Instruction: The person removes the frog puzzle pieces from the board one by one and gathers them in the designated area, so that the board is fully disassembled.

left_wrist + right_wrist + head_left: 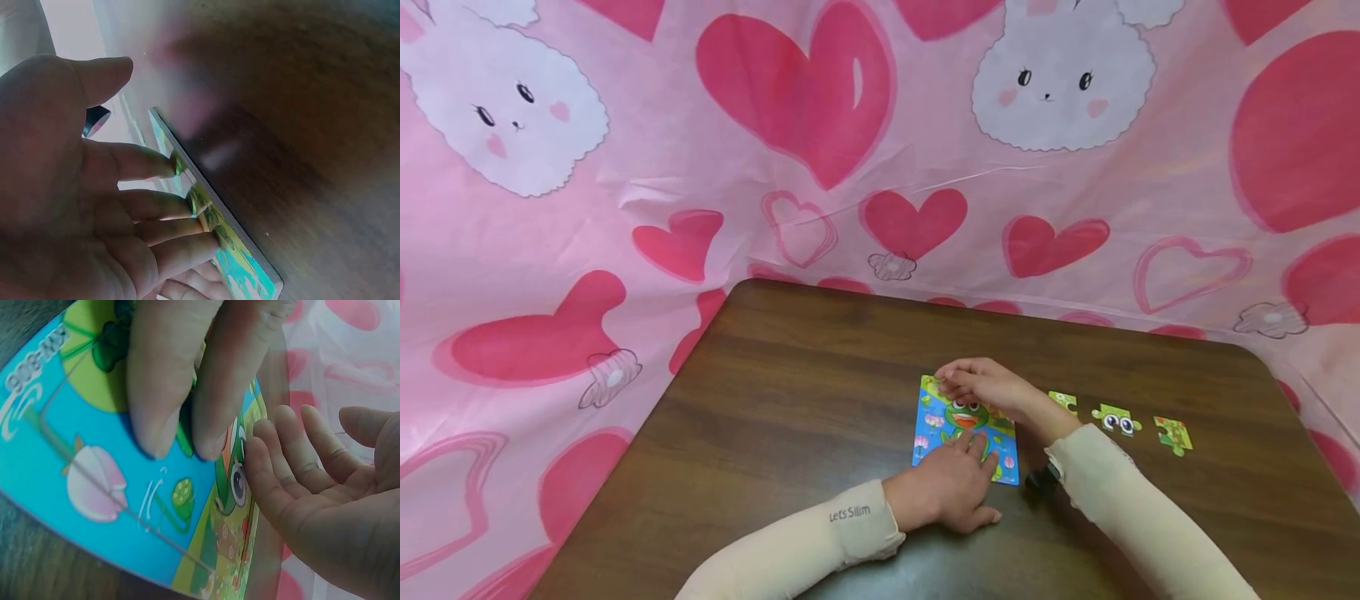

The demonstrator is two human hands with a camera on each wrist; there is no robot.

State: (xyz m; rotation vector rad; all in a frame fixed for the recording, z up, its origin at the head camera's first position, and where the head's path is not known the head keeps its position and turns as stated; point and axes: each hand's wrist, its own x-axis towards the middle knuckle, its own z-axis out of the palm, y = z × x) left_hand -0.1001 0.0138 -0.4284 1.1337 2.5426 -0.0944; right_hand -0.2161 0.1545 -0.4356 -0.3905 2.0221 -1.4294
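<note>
Frog puzzle point(967, 421) lies mid-table, between hands. Left hand point(951, 485) palm down on its near part, fingers straight and pressing, thumb spread right. Right hand point(992, 390) hovers over far part, fingers loosely bent, pointing left, palm holding nothing; fingertip contact unclear. Right forearm slants in from near right. Three loose pieces point(1117, 421) lie right on table point(790, 400).

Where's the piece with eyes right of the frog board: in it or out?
Out: the eyed piece lies on the table, apart from the frog board.
</note>
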